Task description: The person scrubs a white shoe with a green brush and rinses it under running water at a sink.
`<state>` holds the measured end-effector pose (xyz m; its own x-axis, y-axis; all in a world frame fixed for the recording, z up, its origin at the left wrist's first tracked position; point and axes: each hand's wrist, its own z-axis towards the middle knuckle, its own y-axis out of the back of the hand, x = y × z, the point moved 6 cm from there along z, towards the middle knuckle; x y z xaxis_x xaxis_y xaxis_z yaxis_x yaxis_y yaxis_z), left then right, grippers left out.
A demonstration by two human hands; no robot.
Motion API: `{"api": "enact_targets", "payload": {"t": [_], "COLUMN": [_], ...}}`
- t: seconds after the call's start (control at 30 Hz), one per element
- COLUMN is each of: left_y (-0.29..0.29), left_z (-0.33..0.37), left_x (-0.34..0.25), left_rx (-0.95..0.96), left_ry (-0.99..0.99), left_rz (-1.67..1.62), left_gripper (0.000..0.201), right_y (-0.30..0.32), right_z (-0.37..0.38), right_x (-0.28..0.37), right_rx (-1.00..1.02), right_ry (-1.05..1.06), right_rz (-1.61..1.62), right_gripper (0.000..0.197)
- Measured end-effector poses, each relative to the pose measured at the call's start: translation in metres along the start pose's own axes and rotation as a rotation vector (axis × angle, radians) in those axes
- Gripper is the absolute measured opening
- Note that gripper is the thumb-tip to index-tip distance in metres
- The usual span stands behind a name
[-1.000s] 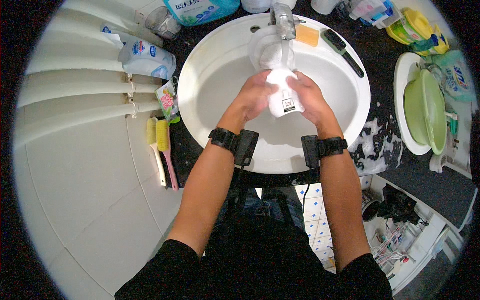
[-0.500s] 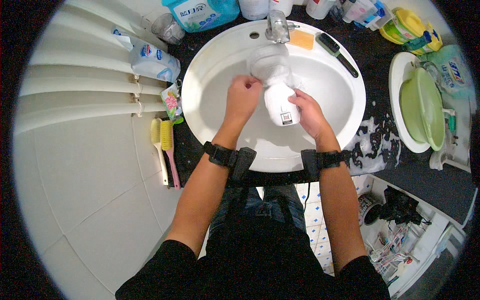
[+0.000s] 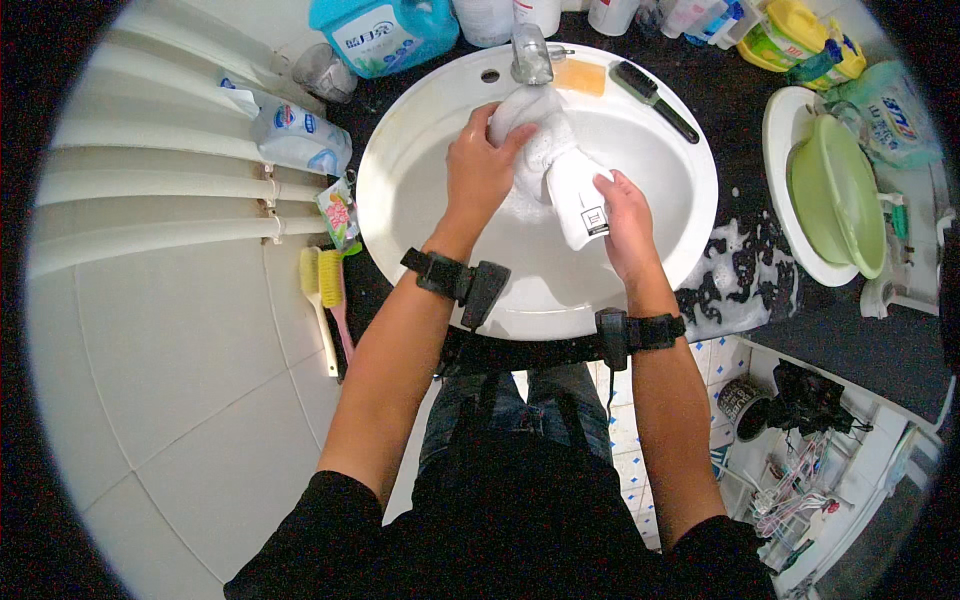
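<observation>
A white cloth (image 3: pixel 560 160) with a small tag is stretched over the white round sink (image 3: pixel 400 190), just under the metal tap (image 3: pixel 530 55). My left hand (image 3: pixel 478 165) grips its upper, bunched part near the tap. My right hand (image 3: pixel 625 215) holds the lower end with the tag. Both wrists wear black straps.
A black brush (image 3: pixel 655 97) and an orange soap bar (image 3: pixel 580 77) lie on the sink's rim. Blue detergent bottle (image 3: pixel 385 35) and pouches stand at the back left, two brushes (image 3: pixel 325 300) at the left, a green basin (image 3: pixel 835 195) at the right. Foam (image 3: pixel 740 275) lies on the dark counter.
Both hands have moved up toward the tap with the cloth. The left hand has slid from beside the right onto the cloth's upper part.
</observation>
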<state>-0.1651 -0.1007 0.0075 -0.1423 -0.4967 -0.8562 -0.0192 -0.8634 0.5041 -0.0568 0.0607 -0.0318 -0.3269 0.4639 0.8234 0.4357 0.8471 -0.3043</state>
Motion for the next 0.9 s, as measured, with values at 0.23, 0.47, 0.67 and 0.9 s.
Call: {"api": "enact_targets", "payload": {"t": [0.23,0.47,0.67,0.9], "left_y": [0.004,0.027,0.023,0.046], "left_z": [-0.006,-0.034,-0.056,-0.062], "left_x": [-0.014,0.017,0.012,0.051], "left_rx": [0.046,-0.056,-0.048,0.413], "left_ry": [-0.019,0.175,0.172,0.763], "left_rz": [-0.053,-0.127,-0.55,-0.792], "left_gripper": [0.043,0.041,0.051,0.047], "right_y": [0.011,-0.013,-0.084,-0.102], "right_z": [0.002,-0.031,-0.065,-0.062], "right_x": [0.009,0.029,0.036,0.009], "right_rx": [-0.049,-0.044,-0.241,0.082], "right_ry": [-0.002,0.097,0.614,0.591], "right_rz": [0.11,-0.162,-0.516,-0.597], "right_gripper": [0.03,0.035,0.038,0.032]}}
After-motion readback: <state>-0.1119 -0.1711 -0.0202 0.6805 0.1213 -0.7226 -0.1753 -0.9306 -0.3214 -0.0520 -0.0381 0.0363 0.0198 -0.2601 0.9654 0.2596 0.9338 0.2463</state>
